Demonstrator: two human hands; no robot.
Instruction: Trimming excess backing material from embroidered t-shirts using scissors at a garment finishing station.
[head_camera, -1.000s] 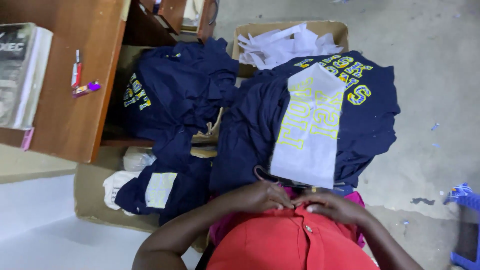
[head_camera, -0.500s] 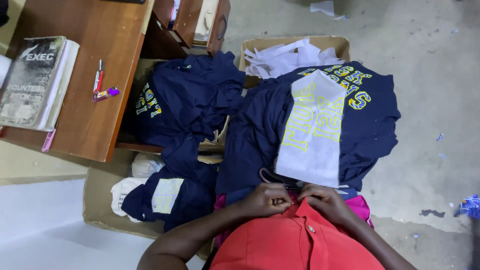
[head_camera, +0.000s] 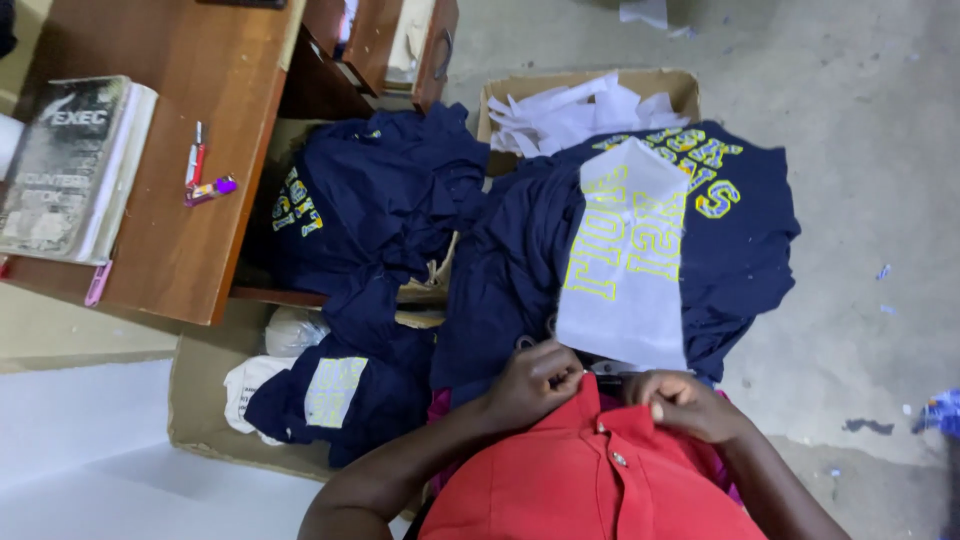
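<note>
A navy T-shirt (head_camera: 740, 250) with yellow lettering lies spread over my lap. A white translucent backing sheet (head_camera: 625, 270) covers part of its print. My left hand (head_camera: 540, 380) is closed at the shirt's near edge, pinching the fabric by the lower corner of the sheet. My right hand (head_camera: 685, 405) rests curled at the same edge, fingers on the fabric just above my red shirt (head_camera: 590, 480). Whether the sheet itself is gripped is hidden by the fingers.
A heap of navy shirts (head_camera: 380, 210) fills a cardboard box (head_camera: 195, 400) on the left. A second box (head_camera: 590, 85) holds white sheets. A wooden desk (head_camera: 170, 250) carries a thick book (head_camera: 70, 165) and pens (head_camera: 200, 170). Grey concrete floor (head_camera: 860, 150) lies right.
The view has shifted, so the desk and book show more at the left. Both hands stay at the shirt's near edge, drawn slightly closer to my body.
</note>
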